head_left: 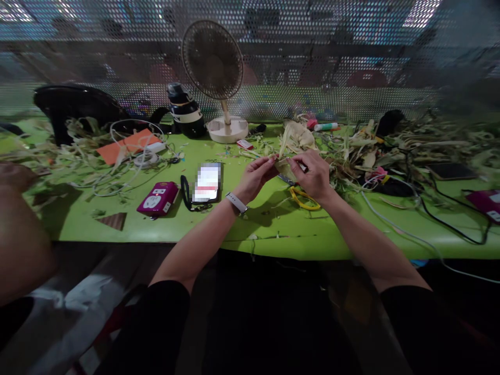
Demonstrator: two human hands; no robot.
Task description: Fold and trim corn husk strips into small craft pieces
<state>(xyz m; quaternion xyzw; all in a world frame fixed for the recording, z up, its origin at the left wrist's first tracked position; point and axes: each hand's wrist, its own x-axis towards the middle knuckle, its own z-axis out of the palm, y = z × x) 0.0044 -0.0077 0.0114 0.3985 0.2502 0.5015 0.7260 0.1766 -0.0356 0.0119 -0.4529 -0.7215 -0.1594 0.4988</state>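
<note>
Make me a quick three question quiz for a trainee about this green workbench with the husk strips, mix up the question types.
1. True or false: both hands, the left hand and the right hand, pinch the same pale husk strip.
2. Multiple choice: what lies on the green table just under the right hand? A) yellow-handled scissors B) a hammer C) a cup
3. Fill in: the white desk fan stands ____ the hands, toward the mesh screen.

Key: 1 true; 2 A; 3 behind
</note>
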